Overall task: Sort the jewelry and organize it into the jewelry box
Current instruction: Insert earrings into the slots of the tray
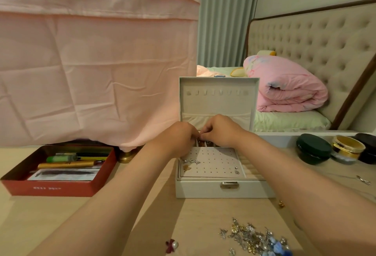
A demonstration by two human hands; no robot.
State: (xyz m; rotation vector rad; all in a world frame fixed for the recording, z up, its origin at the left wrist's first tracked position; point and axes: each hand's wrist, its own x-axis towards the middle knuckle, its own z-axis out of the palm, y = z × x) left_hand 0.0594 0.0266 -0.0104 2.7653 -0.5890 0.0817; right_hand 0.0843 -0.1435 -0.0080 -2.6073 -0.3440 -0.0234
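Observation:
A white jewelry box (pixel 203 191) stands open in the middle of the table, its lid (pixel 218 97) upright. Inside lies a perforated earring panel (pixel 213 163) with a few small pieces pinned to it. My left hand (pixel 180 138) and my right hand (pixel 220 131) meet fingertip to fingertip over the back compartments of the box, pinching something tiny that I cannot make out. A heap of loose jewelry (pixel 256 237) in silver, gold and blue lies on the table near me, right of centre. A dark red bow piece (pixel 172 245) sits apart to its left.
A red tin (pixel 53 188) with pens and papers sits at the left. Round jars, dark green (pixel 313 149), gold (pixel 348 147) and black (pixel 369 144), stand at the right. A small gold piece (pixel 281 204) and a silver piece (pixel 364 180) lie by the right arm. Pink cloth hangs behind.

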